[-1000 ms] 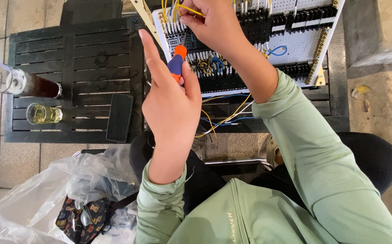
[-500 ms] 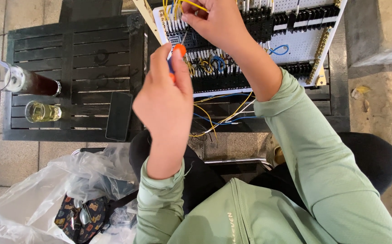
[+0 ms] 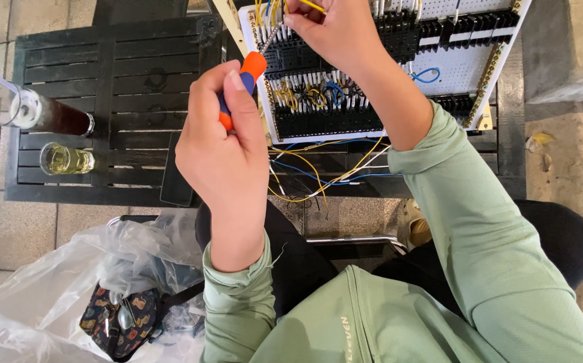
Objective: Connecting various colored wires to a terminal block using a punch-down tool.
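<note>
My left hand (image 3: 228,151) is wrapped around a screwdriver with an orange and blue handle (image 3: 248,74); its metal shaft points up at the top left of a white wiring panel (image 3: 449,64) with black terminal blocks. My right hand (image 3: 335,30) pinches a yellow wire (image 3: 311,5) at the panel's top edge, close to the screwdriver tip. Yellow and blue wires (image 3: 318,175) hang loose below the panel. Both arms wear light green sleeves.
A black slatted table (image 3: 113,74) on the left carries a tall glass of dark drink (image 3: 36,114), a small glass of pale liquid (image 3: 66,160) and a dark phone (image 3: 177,171). A clear plastic bag (image 3: 70,289) with a patterned pouch lies at the lower left.
My left hand closed from spread fingers into a fist around the screwdriver and brought its tip up to the panel's top left. My right hand stayed on the yellow wire.
</note>
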